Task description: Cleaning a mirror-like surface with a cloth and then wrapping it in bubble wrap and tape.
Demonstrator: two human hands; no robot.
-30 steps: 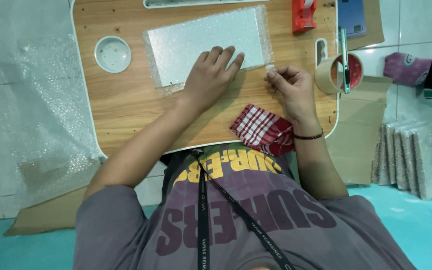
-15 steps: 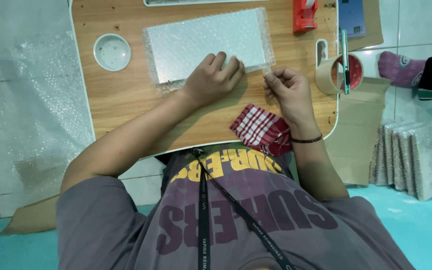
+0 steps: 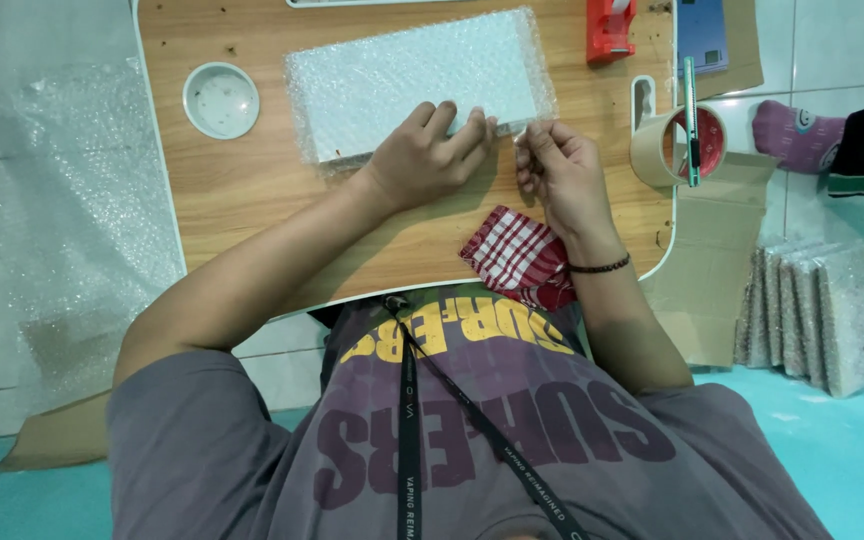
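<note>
Both hands (image 3: 432, 160) (image 3: 560, 172) pin the bubble-wrapped parcel's (image 3: 412, 80) near edge.

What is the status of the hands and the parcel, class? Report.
Left hand flat on the bubble-wrapped parcel, pressing it to the table. Right hand pinching the wrap at its near right corner. Tape roll right, apart; nothing blocking.

Light wood-grain desk (image 3: 252, 190) with white rim; translucent white bubble-wrapped parcel (image 3: 412, 80); red-and-white checked cloth (image 3: 517, 255); white round dish (image 3: 220, 100); red tape dispenser (image 3: 610, 25); tan tape roll (image 3: 667, 145), red core; teal floor (image 3: 832, 450); purple sock (image 3: 787, 135).
</note>
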